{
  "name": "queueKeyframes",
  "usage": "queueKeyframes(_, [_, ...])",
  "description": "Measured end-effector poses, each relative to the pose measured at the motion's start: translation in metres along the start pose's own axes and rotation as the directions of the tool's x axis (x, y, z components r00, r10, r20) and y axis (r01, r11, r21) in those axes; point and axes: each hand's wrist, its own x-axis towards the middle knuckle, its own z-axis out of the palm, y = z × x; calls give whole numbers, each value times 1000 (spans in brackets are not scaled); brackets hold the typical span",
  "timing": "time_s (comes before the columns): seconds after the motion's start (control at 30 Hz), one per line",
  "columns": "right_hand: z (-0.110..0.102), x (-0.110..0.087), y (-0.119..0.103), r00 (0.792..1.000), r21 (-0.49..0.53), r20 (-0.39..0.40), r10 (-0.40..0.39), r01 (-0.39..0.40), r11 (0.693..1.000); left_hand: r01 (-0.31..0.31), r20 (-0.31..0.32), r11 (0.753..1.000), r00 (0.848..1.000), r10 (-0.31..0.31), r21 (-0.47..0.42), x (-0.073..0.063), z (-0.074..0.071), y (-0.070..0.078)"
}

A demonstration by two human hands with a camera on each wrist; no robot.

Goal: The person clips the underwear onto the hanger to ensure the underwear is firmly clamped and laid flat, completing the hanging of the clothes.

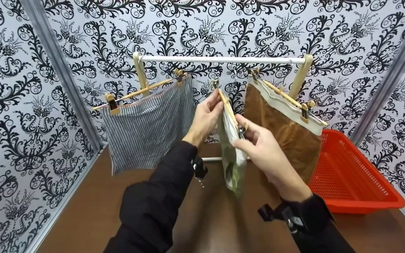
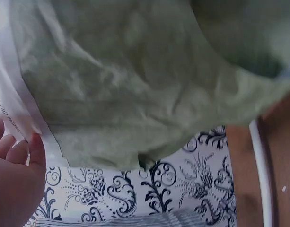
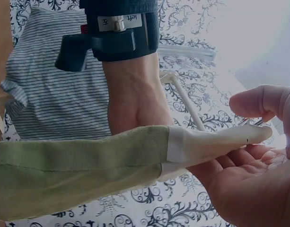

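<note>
Green shorts (image 1: pixel 231 165) with a white waistband (image 2: pixel 29 111) hang edge-on from a wooden clip hanger (image 1: pixel 227 105) in the middle of the head view. My left hand (image 1: pixel 206 117) pinches the waistband and hanger near the far clip (image 1: pixel 216 83). In the left wrist view its fingertips press the white band. At the near end, my right hand (image 1: pixel 260 144) curls thumb and fingers around the hanger's near clip (image 1: pixel 241 131). The right wrist view shows the end of the band between the thumb (image 3: pixel 253 101) and the other fingers, which lie partly behind the cloth.
A striped garment (image 1: pixel 149 130) hangs from a clip hanger on the left, and a brown one (image 1: pixel 287 133) with a cream band on the right. Behind stands a rack with a white bar (image 1: pixel 220 59). A red basket (image 1: pixel 350 172) sits on the brown table (image 1: pixel 93 211).
</note>
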Motion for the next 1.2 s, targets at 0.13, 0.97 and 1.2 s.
queueKeyframes(0.13, [4, 6, -5, 1000, -12, 5, 4, -4, 1000, -22, 11, 999, 1000, 21, 29, 6, 0, 1])
queueKeyframes(0.97, [15, 38, -30, 998, -109, -41, -51, 46, 993, -37, 118, 957, 993, 3, 287, 44, -14, 24])
queueKeyframes(1.2, [15, 43, -36, 999, -106, -34, -6, 2, 994, -21, 154, 889, 987, -55, 458, 49, -21, 30])
